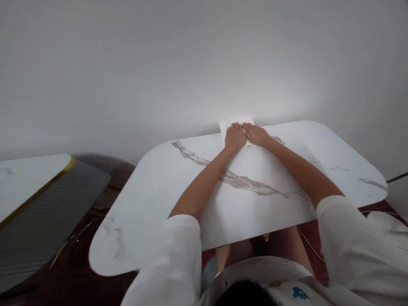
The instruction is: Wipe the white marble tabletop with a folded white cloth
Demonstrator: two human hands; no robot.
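Two hands, one white cloth, one marbled tabletop in front of you.
Your left hand [236, 137] and right hand [256, 134] lie palm down, fingers extended and close together, on the one white cloth [225, 127]. It sits beneath them, showing between and just beyond your fingers, at the far edge of the marbled tabletop [149, 191], by the one wall [159, 63].

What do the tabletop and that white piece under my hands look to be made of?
Tabletop: probably stone-look laminate or sintered stone, smooth satin finish; grey-brown veins run through the white.
White piece: likely soft paper tissue or thin cloth, matte; it lies flat with plain, unshiny edges. Which one, I can't tell.
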